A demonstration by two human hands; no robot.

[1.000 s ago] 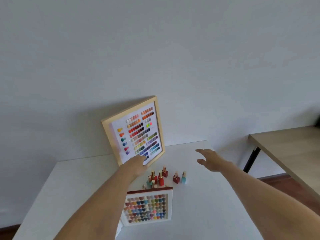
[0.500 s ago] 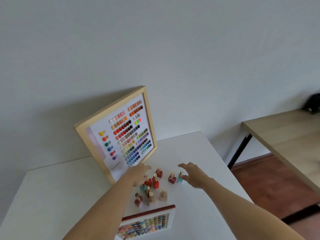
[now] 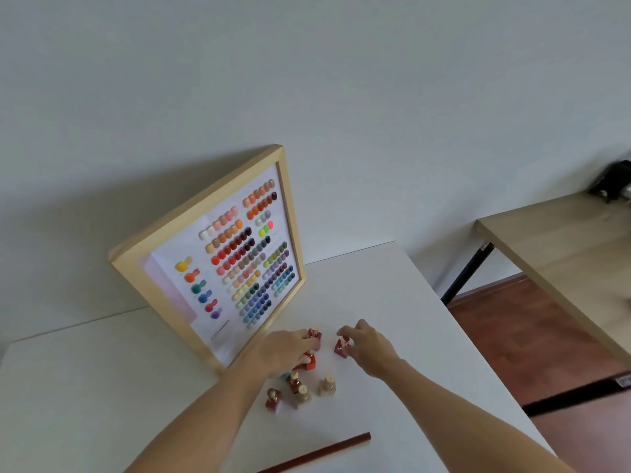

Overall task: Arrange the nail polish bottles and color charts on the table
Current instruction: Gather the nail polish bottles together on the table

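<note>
Bottles are bunched up in the middle of the white table [image 3: 102, 387], and both hands are in among them. Left hand [image 3: 280, 353] sits over the back of the bunch with fingers curled down around a pink-red bottle [image 3: 316, 337] and an orange-red one [image 3: 307, 362] right under the palm; can't really tell which of the two it's actually gripping, so I'll leave that open. Right hand [image 3: 368, 346] is just beside it, thumb and fingertips pinching the cap of a dark red bottle [image 3: 341, 348] that's standing on the table.

Closer to the camera there are four more upright with gold-ish caps: a dark red bottle on the left [image 3: 273, 400], a brownish-red one [image 3: 294, 384], a beige one [image 3: 302, 394] touching it, and another beige one [image 3: 327, 385] off to the right. There's a bit of teal [image 3: 283, 375] peeking out by the left wrist, mostly hidden.

Behind the left hand, the big wood-framed chart [image 3: 211, 261] leans tilted against the wall [image 3: 307, 80], bottom edge on the table. A red frame edge [image 3: 327, 450] of the second chart pokes in at the bottom. Wooden desk [image 3: 563, 247] off to the right, well apart.
</note>
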